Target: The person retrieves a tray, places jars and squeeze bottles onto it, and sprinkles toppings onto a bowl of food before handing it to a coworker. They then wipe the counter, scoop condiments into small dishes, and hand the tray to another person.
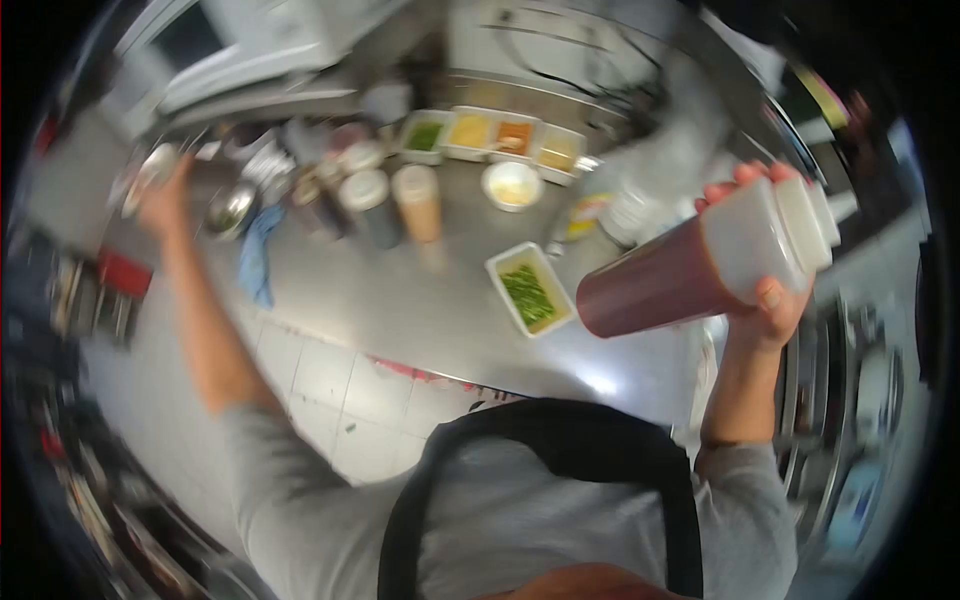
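Note:
My right hand (775, 310) is wrapped around a clear plastic sauce bottle (655, 280) with a pale wide cap. The bottle tilts over on its side above the counter's right part, and dark reddish sauce fills its lower portion. At the far left my left hand (165, 205), arm stretched out, looks closed around a blurred whitish thing (158, 165) whose kind I cannot make out. Closest to that hand is a metal bowl (232, 208) with something green inside. Below the sauce bottle's base end, a white tray (507, 312) of chopped greens sits on the counter.
Sauce bottles (417, 203) stand along the left middle of the steel counter (420, 310). Behind them are topping tubs (425, 137) and a small white bowl (512, 187). A blue cloth (257, 255) hangs near the front edge. Clear spray bottles (630, 215) stand at right.

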Demonstrator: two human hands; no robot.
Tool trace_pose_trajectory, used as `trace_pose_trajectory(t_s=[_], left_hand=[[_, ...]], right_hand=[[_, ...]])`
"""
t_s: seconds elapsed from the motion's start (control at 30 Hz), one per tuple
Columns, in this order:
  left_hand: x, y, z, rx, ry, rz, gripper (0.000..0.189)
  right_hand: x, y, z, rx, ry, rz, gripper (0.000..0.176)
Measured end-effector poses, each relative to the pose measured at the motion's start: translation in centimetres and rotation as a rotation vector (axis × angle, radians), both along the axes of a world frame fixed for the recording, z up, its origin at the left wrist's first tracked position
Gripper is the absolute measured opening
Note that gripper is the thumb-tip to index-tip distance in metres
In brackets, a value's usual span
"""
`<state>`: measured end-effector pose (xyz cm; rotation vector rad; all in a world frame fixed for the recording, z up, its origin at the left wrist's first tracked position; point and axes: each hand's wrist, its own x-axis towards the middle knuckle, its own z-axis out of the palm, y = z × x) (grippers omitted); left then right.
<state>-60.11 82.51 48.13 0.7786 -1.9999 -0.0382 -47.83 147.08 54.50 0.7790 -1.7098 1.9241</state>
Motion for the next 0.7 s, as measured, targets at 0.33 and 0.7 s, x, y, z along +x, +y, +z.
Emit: trace_pose_trajectory(t_s=[0.33,0.7], left_hand=[[18.2,17.3,7.4,0.36,-0.046,-0.952,0.081],[17.3,72.4,1.1,0.905,-0.493,-2.035,0.076]], right_hand=[[10.6,20.5,1.4,0.091,-0.163,-0.386,0.082],[18.6,51.1,-0.6,0.483,-0.157,-1.373,0.066]])
